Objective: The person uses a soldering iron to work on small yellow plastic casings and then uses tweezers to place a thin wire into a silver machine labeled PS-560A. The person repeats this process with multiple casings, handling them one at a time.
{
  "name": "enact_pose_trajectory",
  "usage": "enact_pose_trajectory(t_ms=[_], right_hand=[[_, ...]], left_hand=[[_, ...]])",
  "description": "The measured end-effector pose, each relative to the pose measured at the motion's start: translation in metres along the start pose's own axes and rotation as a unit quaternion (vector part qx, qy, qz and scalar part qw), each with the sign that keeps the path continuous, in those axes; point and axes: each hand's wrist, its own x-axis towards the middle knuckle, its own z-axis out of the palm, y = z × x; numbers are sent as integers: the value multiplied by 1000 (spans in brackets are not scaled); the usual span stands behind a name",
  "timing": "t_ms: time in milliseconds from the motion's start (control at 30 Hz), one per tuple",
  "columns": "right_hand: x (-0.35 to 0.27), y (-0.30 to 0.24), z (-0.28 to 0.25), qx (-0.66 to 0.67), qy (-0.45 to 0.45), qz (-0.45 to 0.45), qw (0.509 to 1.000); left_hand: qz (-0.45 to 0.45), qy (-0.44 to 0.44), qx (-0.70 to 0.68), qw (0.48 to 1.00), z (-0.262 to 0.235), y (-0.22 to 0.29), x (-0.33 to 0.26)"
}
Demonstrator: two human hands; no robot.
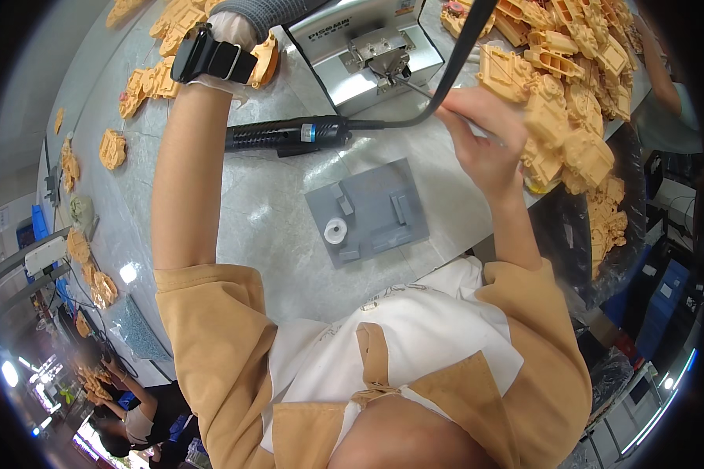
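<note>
My right hand [485,137] is closed in a pinch on a thin metal tool [416,88]; its exact kind is hard to make out. The tool's far end reaches the metal feed mechanism on the front of a silver box-shaped machine [321,66]. My left hand [262,17], in a grey knitted glove with a black watch [211,59] at the wrist, is at the top edge left of the machine; its fingers are mostly out of sight. Below the machine lies a black electric screwdriver [289,135]. Its black cable [446,74] curves up close to my right fingertips.
A grey fixture plate [368,215] with raised blocks and a white round piece [335,230] lies on the table before me. Orange-yellow plastic parts [563,94] are heaped at right; more parts [152,80] lie at far left. Another person's arm [659,66] shows at far right.
</note>
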Motion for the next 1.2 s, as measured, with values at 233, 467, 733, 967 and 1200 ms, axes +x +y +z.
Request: enact_pose_trajectory(t_ms=[233, 467, 733, 967, 1200], right_hand=[[0, -1, -1, -1, -5, -3, 1000], [0, -1, -2, -1, -5, -11, 1000], [1, 4, 0, -14, 24, -24, 999], [4, 8, 1, -12, 10, -27, 1000], [9, 7, 4, 5, 10, -26, 1000]], left_hand=[[-17, -14, -11, 1000, -2, 2, 1], [-10, -10, -4, 1000, -2, 1, 0], [-3, -9, -14, 1000, 1, 3, 1], [8, -4, -19, 1000, 3, 1, 2], [-3, -7, -2, 1000, -2, 1, 0]])
